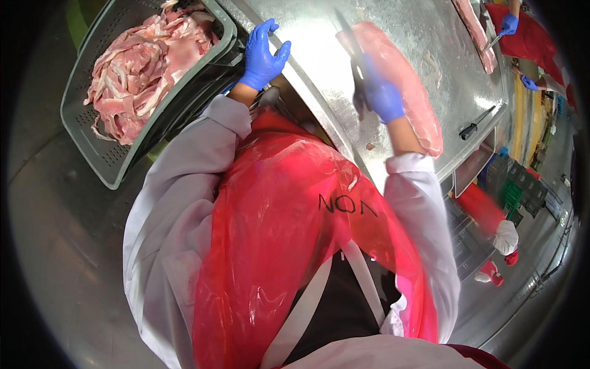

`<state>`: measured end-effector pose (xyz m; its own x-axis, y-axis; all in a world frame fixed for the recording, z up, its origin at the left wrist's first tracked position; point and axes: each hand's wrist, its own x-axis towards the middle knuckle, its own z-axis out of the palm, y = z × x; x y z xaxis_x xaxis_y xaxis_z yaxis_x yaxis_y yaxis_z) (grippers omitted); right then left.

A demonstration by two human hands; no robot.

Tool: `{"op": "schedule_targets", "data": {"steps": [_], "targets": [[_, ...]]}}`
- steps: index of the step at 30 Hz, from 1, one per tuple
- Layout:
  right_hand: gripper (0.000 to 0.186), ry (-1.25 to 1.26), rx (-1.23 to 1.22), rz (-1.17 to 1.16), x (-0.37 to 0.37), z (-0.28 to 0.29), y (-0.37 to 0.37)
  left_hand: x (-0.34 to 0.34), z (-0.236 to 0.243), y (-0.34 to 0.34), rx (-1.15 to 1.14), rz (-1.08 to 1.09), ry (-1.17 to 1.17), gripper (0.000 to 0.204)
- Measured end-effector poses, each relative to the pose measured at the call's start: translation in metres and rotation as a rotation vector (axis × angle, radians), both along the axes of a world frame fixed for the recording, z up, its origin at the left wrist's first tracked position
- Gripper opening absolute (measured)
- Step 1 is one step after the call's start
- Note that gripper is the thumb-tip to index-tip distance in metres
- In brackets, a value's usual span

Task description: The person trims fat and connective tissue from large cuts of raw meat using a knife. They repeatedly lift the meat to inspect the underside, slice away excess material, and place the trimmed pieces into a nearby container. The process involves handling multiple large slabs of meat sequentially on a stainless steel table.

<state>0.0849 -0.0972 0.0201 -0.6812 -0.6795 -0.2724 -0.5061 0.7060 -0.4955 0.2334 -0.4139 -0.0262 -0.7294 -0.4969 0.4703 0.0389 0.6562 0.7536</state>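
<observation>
My right hand point(382, 95), in a blue glove, is closed around a knife point(346, 34). Motion smears both the hand and the blade, which points toward the far side of the metal table point(313, 49). Beside and partly under that hand lies a long, pale pink slab of boneless meat point(412, 92). My left hand point(263, 60), also gloved in blue, is raised by the table's near-left edge with its fingers apart and nothing in it. It is close to the rim of a grey plastic crate point(228, 38) heaped with meat trimmings point(147, 74).
A black-handled tool point(476, 125) with a thin shaft lies near the table's right edge. At the far right, a co-worker's blue-gloved hand point(509, 24) holds a tool at another long meat piece point(476, 34). Dark and green crates point(510, 195) stand beyond the table.
</observation>
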Motion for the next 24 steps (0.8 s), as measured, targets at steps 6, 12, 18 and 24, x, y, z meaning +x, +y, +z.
{"op": "schedule_targets", "data": {"steps": [6, 12, 18, 24], "targets": [[0.076, -0.326, -0.201, -0.244, 0.055, 0.025, -0.044, -0.002, -0.001, 0.002, 0.084, -0.025, 0.007, 0.059], [0.077, 0.027, -0.29, -0.241, -0.004, 0.018, 0.005, -0.014, 0.004, 0.018, -0.037, -0.102, -0.112, 0.045], [0.077, 0.108, -0.245, -0.198, -0.02, -0.007, 0.022, -0.09, 0.004, 0.086, -0.507, -0.302, -0.225, 0.03], [0.077, 0.196, -0.136, -0.148, 0.005, 0.005, -0.006, -0.12, -0.021, 0.087, -0.569, -0.334, -0.261, 0.014]]}}
